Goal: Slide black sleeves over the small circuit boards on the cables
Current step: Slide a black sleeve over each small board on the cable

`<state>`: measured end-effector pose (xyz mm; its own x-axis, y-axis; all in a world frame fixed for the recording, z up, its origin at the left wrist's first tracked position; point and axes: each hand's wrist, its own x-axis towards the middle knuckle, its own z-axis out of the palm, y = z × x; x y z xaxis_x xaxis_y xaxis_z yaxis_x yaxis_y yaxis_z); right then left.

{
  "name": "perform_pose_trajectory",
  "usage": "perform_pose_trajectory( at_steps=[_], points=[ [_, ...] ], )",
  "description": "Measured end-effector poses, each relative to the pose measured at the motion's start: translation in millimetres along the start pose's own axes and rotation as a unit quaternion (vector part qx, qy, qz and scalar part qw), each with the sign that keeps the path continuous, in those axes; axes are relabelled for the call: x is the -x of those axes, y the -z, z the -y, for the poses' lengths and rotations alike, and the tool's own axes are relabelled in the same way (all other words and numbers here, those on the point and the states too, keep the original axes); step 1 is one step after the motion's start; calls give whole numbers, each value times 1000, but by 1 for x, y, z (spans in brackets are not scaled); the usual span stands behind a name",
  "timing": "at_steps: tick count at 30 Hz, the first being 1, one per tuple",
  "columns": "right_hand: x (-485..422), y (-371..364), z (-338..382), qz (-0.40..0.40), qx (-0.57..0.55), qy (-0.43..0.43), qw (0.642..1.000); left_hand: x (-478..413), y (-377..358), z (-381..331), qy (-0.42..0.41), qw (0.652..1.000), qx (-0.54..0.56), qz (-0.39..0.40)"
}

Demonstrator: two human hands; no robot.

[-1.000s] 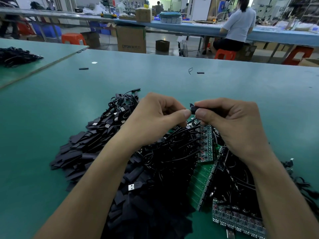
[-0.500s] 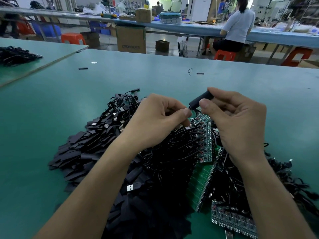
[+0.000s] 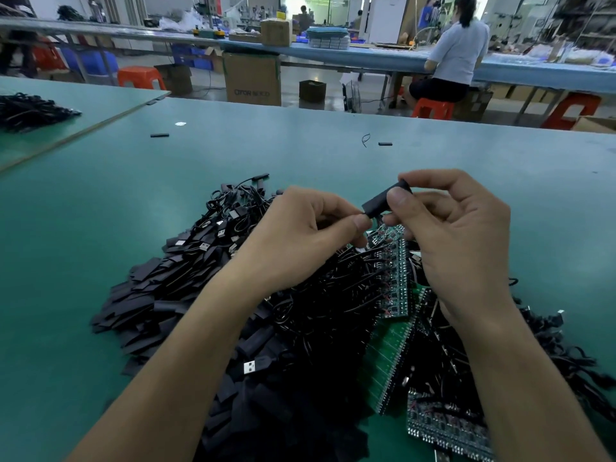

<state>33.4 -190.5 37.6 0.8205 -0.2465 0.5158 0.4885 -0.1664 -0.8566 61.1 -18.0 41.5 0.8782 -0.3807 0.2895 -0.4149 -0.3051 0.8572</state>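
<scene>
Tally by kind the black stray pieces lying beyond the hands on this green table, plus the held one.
Loose black sleeves: 2
Black wire loop: 1
Held black sleeve, right hand: 1
Total: 4

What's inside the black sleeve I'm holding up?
Unclear. The black sleeve, pinched in the right hand, is opaque; thin wires emerge at its lower end beside the left hand.

Green table (image 3: 333, 155) under a heap of black sleeves (image 3: 146, 295), cables (image 3: 326, 295), circuit-board panels (image 3: 396, 285).
</scene>
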Motion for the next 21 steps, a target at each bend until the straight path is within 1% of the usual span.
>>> perform_pose_trajectory(
  at_steps=[2, 5, 8, 10, 12, 14, 15, 18, 21],
  points=[
    [-1, 2, 2, -11, -7, -11, 1000, 0, 2, 4, 13, 999, -20, 22],
    [-4, 7, 4, -51, -21, -29, 998, 0, 3, 10, 33, 996, -67, 50],
    [-6, 10, 4, -82, -12, -40, 996, -2, 1, 13, 18, 995, -94, 29],
    [-6, 11, 3, -89, 21, -42, 995, -4, 0, 16, 3, 994, -110, -21],
    [-6, 13, -2, -84, 84, -47, 992, -7, 0, 23, 5, 985, -133, -106],
    [-7, 14, -8, -64, 144, -66, 985, -13, 2, 30, 16, 971, -143, -192],
    [-7, 15, -10, -47, 170, -79, 981, -19, 5, 32, 23, 964, -144, -224],
    [-6, 14, -15, 15, 235, -117, 965, -44, 20, 40, 40, 949, -158, -268],
    [-5, 13, -17, 54, 255, -145, 955, -75, 38, 52, 93, 933, -208, -278]
  ],
)
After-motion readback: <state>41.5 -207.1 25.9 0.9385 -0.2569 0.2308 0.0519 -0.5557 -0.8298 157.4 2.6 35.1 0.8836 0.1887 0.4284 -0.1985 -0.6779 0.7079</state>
